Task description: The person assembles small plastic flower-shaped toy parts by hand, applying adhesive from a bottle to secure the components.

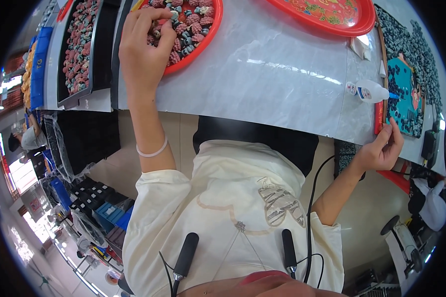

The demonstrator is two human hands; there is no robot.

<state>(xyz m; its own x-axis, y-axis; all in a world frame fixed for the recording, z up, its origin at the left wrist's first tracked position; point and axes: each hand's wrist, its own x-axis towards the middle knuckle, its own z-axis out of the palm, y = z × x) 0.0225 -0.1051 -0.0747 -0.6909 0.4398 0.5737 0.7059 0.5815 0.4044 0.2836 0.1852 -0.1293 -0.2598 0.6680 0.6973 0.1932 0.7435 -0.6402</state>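
My left hand (142, 54) is over the rim of a red round tray (198, 49), its thumb and fingers bent together among small pink bumpy pieces (193, 28) and dark pieces. Whatever it pinches is too small to make out. At the table's right edge, my right hand (380, 149) has its thumb and fingertips drawn together, beside a teal board (400, 74) scattered with small dark pieces. Anything between those fingertips cannot be made out. A white squeeze bottle with a blue tip (371, 92) lies just beyond the right hand, next to a red strip-like item (378, 118).
A black tray of pink and grey pieces (91, 74) stands at the left, with a blue crate (40, 67) beyond it. A second red tray with a floral print (362, 22) is at the far edge. Dark pieces (414, 37) spread at the far right. A black cable (309, 213) hangs in front of me.
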